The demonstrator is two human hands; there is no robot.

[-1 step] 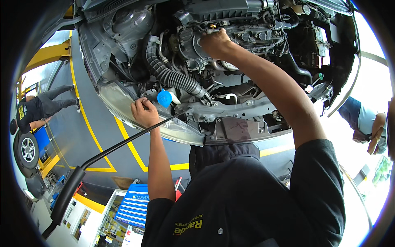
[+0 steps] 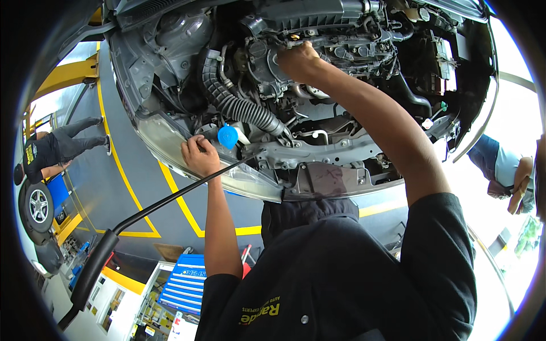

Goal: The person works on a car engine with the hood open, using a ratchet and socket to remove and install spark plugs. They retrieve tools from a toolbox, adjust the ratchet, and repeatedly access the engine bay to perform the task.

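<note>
My right hand (image 2: 298,59) reaches into the engine bay at the engine's upper left (image 2: 264,65), fingers bent, just below a small yellow loop handle (image 2: 294,37). What its fingertips grip is hidden. My left hand (image 2: 199,156) is at the upper edge of the headlight (image 2: 170,148), fingers curled; I cannot make out what is at its fingertips. A blue reservoir cap (image 2: 227,135) sits just right of that hand, below a ribbed black air hose (image 2: 239,108). A black prop rod (image 2: 170,193) runs diagonally across my left forearm to the front crossmember (image 2: 307,152).
A battery (image 2: 443,62) sits at the bay's right. A person (image 2: 51,150) stands near a wheel (image 2: 38,204) at left; another person (image 2: 497,165) is at right. A blue tool chest (image 2: 182,281) stands below left, near a yellow lift arm (image 2: 116,278) and yellow floor lines (image 2: 199,230).
</note>
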